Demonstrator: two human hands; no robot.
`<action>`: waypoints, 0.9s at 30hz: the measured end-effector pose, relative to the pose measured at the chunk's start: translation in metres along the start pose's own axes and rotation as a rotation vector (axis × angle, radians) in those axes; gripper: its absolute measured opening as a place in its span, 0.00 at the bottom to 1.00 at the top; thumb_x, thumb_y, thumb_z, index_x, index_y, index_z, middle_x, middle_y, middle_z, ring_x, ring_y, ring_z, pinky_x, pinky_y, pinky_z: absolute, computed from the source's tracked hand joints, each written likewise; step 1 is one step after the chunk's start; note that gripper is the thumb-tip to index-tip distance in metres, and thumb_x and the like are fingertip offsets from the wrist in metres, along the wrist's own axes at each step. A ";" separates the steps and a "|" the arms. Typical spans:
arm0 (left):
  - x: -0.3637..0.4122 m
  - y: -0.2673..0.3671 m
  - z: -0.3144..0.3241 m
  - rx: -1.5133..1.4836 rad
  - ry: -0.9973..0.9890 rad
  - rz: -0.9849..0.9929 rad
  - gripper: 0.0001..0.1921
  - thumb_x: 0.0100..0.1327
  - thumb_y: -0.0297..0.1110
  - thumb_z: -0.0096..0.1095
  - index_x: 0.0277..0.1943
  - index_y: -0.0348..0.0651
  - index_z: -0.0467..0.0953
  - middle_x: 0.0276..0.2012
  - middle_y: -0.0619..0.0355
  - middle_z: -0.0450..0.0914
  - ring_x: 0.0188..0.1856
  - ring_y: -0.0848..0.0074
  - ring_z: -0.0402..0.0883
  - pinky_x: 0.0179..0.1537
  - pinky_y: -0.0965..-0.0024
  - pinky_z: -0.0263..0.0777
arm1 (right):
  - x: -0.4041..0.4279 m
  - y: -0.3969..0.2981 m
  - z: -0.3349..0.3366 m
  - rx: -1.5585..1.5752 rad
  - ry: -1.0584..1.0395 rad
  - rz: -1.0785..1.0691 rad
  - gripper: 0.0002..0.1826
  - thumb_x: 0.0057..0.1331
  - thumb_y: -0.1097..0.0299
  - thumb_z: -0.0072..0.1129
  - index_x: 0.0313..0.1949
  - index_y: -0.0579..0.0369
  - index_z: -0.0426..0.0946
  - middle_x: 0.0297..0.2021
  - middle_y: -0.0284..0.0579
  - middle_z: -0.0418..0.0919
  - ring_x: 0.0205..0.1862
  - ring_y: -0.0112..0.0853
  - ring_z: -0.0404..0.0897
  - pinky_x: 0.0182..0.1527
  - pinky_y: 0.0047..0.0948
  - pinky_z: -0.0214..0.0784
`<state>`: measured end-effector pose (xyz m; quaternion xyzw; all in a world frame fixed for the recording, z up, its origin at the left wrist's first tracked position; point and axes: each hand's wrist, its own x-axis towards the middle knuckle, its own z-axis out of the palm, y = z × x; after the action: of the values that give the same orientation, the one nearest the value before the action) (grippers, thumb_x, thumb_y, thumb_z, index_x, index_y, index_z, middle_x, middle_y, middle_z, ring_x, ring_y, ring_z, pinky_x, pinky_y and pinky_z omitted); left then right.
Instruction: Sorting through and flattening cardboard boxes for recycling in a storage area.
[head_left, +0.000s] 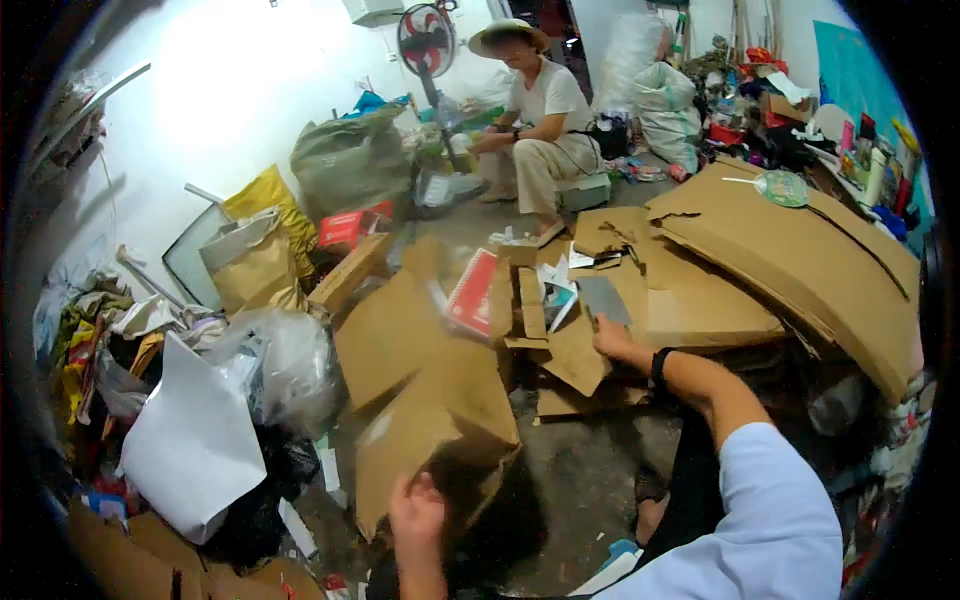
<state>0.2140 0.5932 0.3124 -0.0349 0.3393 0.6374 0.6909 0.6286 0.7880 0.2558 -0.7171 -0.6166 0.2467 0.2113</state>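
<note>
My right hand (613, 337) grips the near edge of a flat grey rectangular sheet (604, 298), whose material I cannot tell. Beneath it spread flattened cardboard pieces (577, 358) and a torn white-and-teal printed paper (556, 289). Left of these lies a red spiral-bound notebook (474, 292). My left hand (418, 504) is raised palm up, fingers loosely curled and slightly blurred, with nothing visible in it. It is at the near edge of a large opened cardboard box (435, 420); whether it touches the cardboard is unclear.
A person (551, 112) in a straw hat sits on a low stool ahead, near a standing fan (426, 41). Stacked cardboard sheets (795, 247) bear a round hand fan (781, 188) at right. A white sheet (196, 442) and a clear plastic bag (289, 367) lie left.
</note>
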 end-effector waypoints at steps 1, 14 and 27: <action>0.000 -0.002 0.000 -0.003 0.005 -0.015 0.11 0.61 0.37 0.48 0.46 0.47 0.68 0.36 0.61 0.76 0.30 0.78 0.76 0.24 0.74 0.68 | 0.008 0.011 0.008 -0.021 0.040 0.062 0.25 0.57 0.65 0.43 0.53 0.61 0.55 0.38 0.64 0.71 0.41 0.54 0.71 0.42 0.44 0.64; -0.007 -0.015 0.019 0.080 0.012 -0.020 0.12 0.64 0.37 0.43 0.50 0.48 0.64 0.41 0.59 0.75 0.33 0.76 0.74 0.27 0.75 0.66 | 0.063 0.100 0.060 -0.531 -0.254 -0.042 0.15 0.52 0.62 0.49 0.27 0.63 0.74 0.32 0.61 0.74 0.32 0.52 0.74 0.31 0.43 0.68; 0.018 -0.041 0.040 0.229 -0.111 -0.020 0.15 0.64 0.41 0.42 0.51 0.46 0.64 0.45 0.53 0.73 0.37 0.72 0.73 0.32 0.74 0.66 | -0.104 -0.148 0.010 -0.105 -0.320 -0.672 0.38 0.50 0.46 0.57 0.51 0.62 0.59 0.45 0.59 0.68 0.48 0.49 0.69 0.47 0.40 0.63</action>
<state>0.2675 0.6199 0.3183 0.0760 0.3708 0.5884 0.7145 0.4948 0.7078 0.3480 -0.4370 -0.8546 0.2405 0.1444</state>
